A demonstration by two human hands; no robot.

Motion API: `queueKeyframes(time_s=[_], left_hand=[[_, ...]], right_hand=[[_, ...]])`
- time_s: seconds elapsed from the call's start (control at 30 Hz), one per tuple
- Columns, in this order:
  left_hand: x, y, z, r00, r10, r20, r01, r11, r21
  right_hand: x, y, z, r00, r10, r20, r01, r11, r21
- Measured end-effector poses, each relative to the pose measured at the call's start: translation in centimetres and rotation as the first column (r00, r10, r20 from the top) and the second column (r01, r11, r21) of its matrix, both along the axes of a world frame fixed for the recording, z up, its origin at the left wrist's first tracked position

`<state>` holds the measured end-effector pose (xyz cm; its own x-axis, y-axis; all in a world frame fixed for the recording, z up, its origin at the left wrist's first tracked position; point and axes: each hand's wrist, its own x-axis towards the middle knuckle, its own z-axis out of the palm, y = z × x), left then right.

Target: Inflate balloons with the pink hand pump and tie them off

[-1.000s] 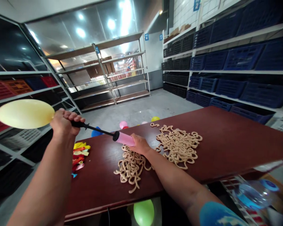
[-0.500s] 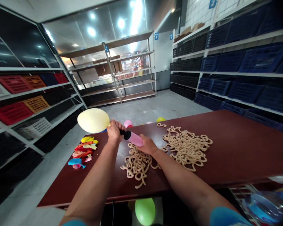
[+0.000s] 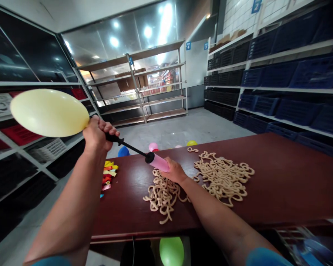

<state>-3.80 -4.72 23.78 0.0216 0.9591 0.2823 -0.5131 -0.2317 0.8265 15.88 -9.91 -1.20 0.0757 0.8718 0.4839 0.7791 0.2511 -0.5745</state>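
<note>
Well, from the head view, the left hand [image 3: 98, 135] is curled tight around the black handle of a balloon pump [image 3: 159, 162], with the neck of a pale yellow balloon [image 3: 48, 112] apparently tucked in the same fist. The balloon bulges out past the worktop's [image 3: 280, 173] far left part, egg-shaped, smooth and taut. The right hand [image 3: 173, 170] is closed about the pink barrel, above the worktop's middle; a thin black rod bridges the two. I'd worry that too much air could burst that stretched rubber, or a loose grip at the neck could let it slip off. A low elbow might also drag the beige rope-like curls [image 3: 163, 195], matte and tangled, toward the near edge. Limp, wrinkled balloons [image 3: 110, 171] lie toward the left edge; a round green balloon [image 3: 171, 251] sits below the near edge.
</note>
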Motion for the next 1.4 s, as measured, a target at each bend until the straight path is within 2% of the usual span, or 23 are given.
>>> queueKeyframes(time_s=[0.07,0.13,0.27,0.4,0.5,0.6,0.67,0.77,0.83,0.9,0.97,1.07,1.27,1.33,1.4], left_hand=[[0.3,0.1,0.2,1.0,0.006,0.006,-0.006,1.0,-0.011],[1.3,0.2,-0.7,1.0,0.02,0.02,-0.019,0.999,-0.032],[4.5,0.4,-4.3,1.0,-0.011,0.003,0.011,0.998,-0.068],[7.7,-0.3,-8.3,0.996,-0.08,-0.036,0.077,0.994,-0.072],[8.5,-0.8,-9.9,0.996,-0.082,-0.036,0.079,0.993,-0.087],[8.0,-0.4,-9.6,0.997,-0.056,-0.046,0.051,0.993,-0.11],[7.1,0.3,-8.4,0.997,-0.045,-0.059,0.038,0.993,-0.111],[5.3,1.9,-5.6,0.999,-0.015,-0.043,0.011,0.995,-0.099],[4.0,2.9,-4.1,1.0,0.028,-0.008,-0.028,0.996,-0.086],[2.9,3.8,-3.5,0.998,0.064,0.029,-0.061,0.995,-0.073],[2.4,4.3,-4.0,0.994,0.085,0.065,-0.081,0.994,-0.069],[2.8,4.4,-6.3,0.99,0.097,0.106,-0.085,0.991,-0.105],[7.2,2.9,-11.4,0.994,0.042,0.1,-0.023,0.982,-0.186],[8.8,2.2,-12.4,0.996,0.018,0.082,-0.001,0.979,-0.202],[9.9,1.6,-12.7,0.998,-0.014,0.064,0.027,0.98,-0.195]], right_hand=[[-0.1,0.0,-0.2,1.0,-0.006,-0.006,0.006,1.0,-0.015],[-0.1,-0.1,-0.5,1.0,-0.019,-0.016,0.018,1.0,-0.019],[0.0,-0.5,-0.6,0.999,-0.044,-0.022,0.043,0.999,-0.002],[0.0,-0.8,-0.2,0.997,-0.062,-0.037,0.061,0.997,-0.041],[-0.1,-1.0,0.0,0.997,-0.062,-0.048,0.06,0.997,-0.058],[-0.2,-0.9,0.1,0.998,-0.047,-0.052,0.046,0.998,-0.032],[-0.1,-0.8,0.3,0.998,-0.035,-0.055,0.033,0.999,-0.032],[0.7,-0.3,0.4,0.998,-0.047,-0.046,0.045,0.998,-0.033],[1.6,0.1,0.4,0.996,-0.094,-0.01,0.094,0.995,0.011],[2.6,0.6,0.1,0.985,-0.167,0.044,0.165,0.984,0.061],[3.3,0.9,-0.3,0.964,-0.249,0.088,0.244,0.968,0.067],[3.8,1.1,-0.9,0.939,-0.321,0.125,0.322,0.947,0.009],[3.3,1.0,-1.3,0.955,-0.269,0.127,0.274,0.962,-0.018],[3.2,0.9,-1.3,0.96,-0.254,0.113,0.259,0.965,-0.03],[3.1,0.8,-1.3,0.967,-0.238,0.086,0.242,0.969,-0.037]])
